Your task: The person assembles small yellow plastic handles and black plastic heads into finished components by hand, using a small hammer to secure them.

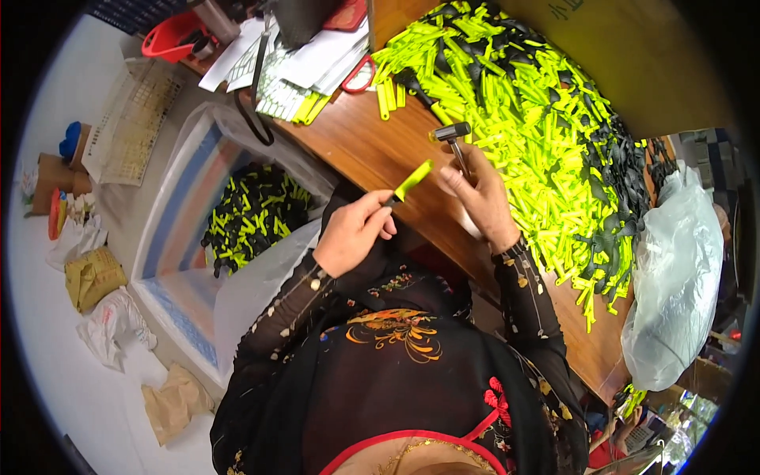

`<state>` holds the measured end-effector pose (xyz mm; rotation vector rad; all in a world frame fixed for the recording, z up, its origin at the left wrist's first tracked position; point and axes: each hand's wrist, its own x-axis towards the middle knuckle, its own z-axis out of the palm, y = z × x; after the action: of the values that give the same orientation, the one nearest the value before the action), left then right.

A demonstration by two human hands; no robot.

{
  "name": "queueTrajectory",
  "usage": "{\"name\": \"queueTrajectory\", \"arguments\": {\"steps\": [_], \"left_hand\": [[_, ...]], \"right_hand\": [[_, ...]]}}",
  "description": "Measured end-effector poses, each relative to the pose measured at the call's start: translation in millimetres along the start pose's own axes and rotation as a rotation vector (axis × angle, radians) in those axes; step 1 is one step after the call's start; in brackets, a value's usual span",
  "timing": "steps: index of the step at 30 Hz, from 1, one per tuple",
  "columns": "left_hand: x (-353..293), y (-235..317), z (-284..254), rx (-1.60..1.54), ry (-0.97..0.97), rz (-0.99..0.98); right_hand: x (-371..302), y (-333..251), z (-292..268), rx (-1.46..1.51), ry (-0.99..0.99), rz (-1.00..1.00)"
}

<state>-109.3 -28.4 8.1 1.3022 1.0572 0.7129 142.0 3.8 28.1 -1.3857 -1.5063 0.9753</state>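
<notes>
Between the fingertips of my left hand [354, 231] is a small neon yellow-green piece with a black end [414, 179], tilted up to the right. A small hammer [450, 133] with a metal head is in my right hand [484, 199], its shaft running down into my fingers. The two hands are apart, at the near edge of the wooden table [332, 146]. Right beside my right hand spreads a big heap of yellow-green pieces [526, 158], mixed with black parts [625, 182] mostly along its right side.
An open striped sack [178, 214] at left holds more green and black pieces [257, 210]. Papers [317, 67], red-handled scissors [359, 75] and a red basket [170, 39] sit at the back. A cardboard sheet [617, 63] borders the heap; a clear plastic bag [673, 277] lies right.
</notes>
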Motion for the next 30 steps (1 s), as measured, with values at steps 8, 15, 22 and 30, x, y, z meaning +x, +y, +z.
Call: {"name": "queueTrajectory", "arguments": {"steps": [8,15,22,30], "left_hand": [[-11.6,25.7,9.6,0.061,-0.223,-0.106],[-21.8,-23.8,-60.8,0.265,0.374,-0.064],[-19.7,1.2,-105.8,0.985,0.651,0.292],[25.2,53.9,-22.4,0.996,0.394,0.644]], "right_hand": [[-21.1,-12.5,18.0,0.028,-0.195,-0.012],[57.5,9.6,-14.9,-0.64,0.06,-0.201],[94.4,49.2,-29.8,-0.834,-0.002,-0.102],[31.8,20.1,-28.0,-0.624,-0.253,-0.304]]}}
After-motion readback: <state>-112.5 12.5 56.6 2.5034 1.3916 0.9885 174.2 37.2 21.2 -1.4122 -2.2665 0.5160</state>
